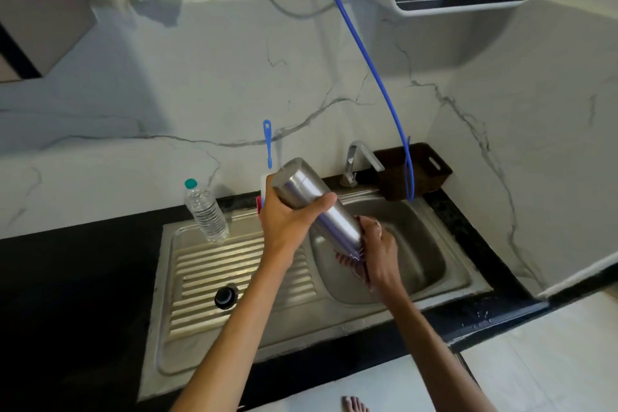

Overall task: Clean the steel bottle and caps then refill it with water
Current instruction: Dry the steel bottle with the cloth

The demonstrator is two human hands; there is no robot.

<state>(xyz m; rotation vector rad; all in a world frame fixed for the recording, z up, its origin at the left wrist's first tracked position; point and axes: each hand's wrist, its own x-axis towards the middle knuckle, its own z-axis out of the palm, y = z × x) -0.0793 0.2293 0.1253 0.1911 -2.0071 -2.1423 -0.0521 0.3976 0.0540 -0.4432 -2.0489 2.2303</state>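
Between my hands the steel bottle (317, 207) slants, bottom up by my gripping left hand (287, 221), mouth down where my right hand (378, 244) rubs a red scrubber (351, 261).

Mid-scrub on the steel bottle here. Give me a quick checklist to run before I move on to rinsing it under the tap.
1. Bottle held firmly: ok, left hand grips the steel bottle near its base.
2. Bottle over basin: ok, its mouth end tilts down above the sink.
3. Scrubber on bottle: ok, right hand presses a reddish scrubber against the lower end.
4. Tap running: cannot tell, no stream visible at the tap.
5. Cap accounted for: ok, a black cap sits on the drainboard.
6. Inside clean: cannot tell.
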